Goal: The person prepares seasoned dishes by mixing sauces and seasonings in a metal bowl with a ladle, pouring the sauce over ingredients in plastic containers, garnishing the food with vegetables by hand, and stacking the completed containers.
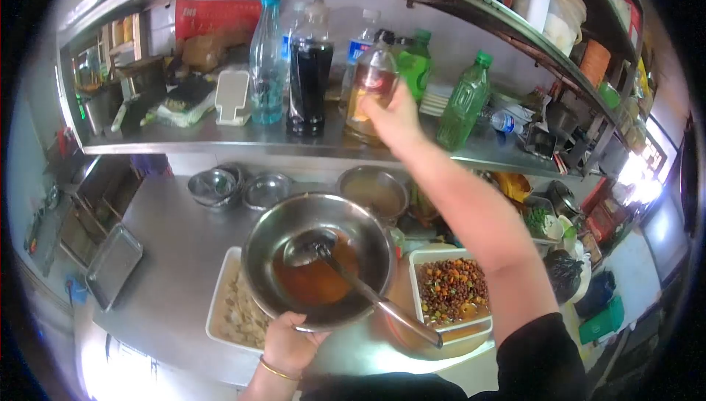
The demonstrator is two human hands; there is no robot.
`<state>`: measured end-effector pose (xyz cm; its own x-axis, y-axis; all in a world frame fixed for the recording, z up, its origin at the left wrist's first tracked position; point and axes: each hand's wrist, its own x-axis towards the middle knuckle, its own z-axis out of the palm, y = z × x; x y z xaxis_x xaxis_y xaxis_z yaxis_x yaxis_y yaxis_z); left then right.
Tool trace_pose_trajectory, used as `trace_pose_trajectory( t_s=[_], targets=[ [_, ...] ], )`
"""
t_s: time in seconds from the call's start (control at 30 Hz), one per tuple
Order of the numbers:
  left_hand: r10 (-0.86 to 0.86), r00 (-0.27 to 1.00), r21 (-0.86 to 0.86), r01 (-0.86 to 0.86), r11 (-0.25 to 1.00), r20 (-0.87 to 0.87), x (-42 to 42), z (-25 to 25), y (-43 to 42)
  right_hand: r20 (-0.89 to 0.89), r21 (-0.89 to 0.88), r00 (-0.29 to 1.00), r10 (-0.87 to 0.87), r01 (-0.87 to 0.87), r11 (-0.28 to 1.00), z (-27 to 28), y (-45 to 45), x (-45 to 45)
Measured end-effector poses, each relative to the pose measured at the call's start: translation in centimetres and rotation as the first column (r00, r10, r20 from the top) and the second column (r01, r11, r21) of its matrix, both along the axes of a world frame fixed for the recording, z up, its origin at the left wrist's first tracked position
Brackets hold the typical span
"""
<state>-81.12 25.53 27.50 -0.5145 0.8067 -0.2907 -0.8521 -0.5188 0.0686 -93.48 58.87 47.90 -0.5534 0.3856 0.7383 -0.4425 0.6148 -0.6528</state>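
My left hand (pixel 288 345) grips the near rim of a steel mixing bowl (pixel 257 254), thumb over the edge. Reddish-brown liquid (pixel 312 283) covers part of the bowl's bottom. A ladle (pixel 368 292) rests in it, its scoop in the liquid and its handle jutting out over the right rim. Up at the shelf, my right hand (pixel 397 116) is wrapped round a clear bottle (pixel 371 81) with a black cap and amber contents. The bottle stands upright among others; whether its base touches the shelf I cannot tell.
On the shelf stand a dark-filled bottle (pixel 308 85), a blue-capped bottle (pixel 266 70) and a green bottle (pixel 464 107). Below are a white tray of beans and diced vegetables (pixel 450 291), another white tray (pixel 213 320) partly under the bowl, and small steel bowls (pixel 266 191). An upper shelf (pixel 471 11) overhangs.
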Motion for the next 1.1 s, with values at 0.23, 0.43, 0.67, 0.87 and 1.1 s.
trace_pose_trajectory(
  t_s=[0.23,0.43,0.67,0.87,1.1],
  targets=[
    [-0.012,0.994,-0.037,0.008,0.999,-0.109,0.1,-0.2,-0.4,-0.266,0.221,0.915,-0.303,0.364,0.905,0.9,-1.7,2.0],
    [-0.007,0.984,-0.088,-0.009,0.996,-0.178,0.0,0.3,-0.1,-0.191,-0.076,0.621,-0.76,0.763,0.642,2.0,7.3,8.4],
    [-0.029,0.988,-0.049,0.022,0.999,-0.149,0.1,0.3,0.8,-0.004,0.852,0.745,-0.667,0.352,0.388,2.8,3.3,16.3],
    [-0.05,0.99,-0.122,0.033,0.992,-0.134,2.0,-0.8,1.1,-0.137,0.949,0.867,-0.48,-0.024,-0.314,-2.8,-2.2,19.0],
    [-0.024,0.989,-0.141,0.003,0.99,-0.148,3.9,-1.9,0.6,-0.124,0.943,0.899,-0.42,-0.024,-0.331,-3.0,-3.7,19.9]
  ],
)
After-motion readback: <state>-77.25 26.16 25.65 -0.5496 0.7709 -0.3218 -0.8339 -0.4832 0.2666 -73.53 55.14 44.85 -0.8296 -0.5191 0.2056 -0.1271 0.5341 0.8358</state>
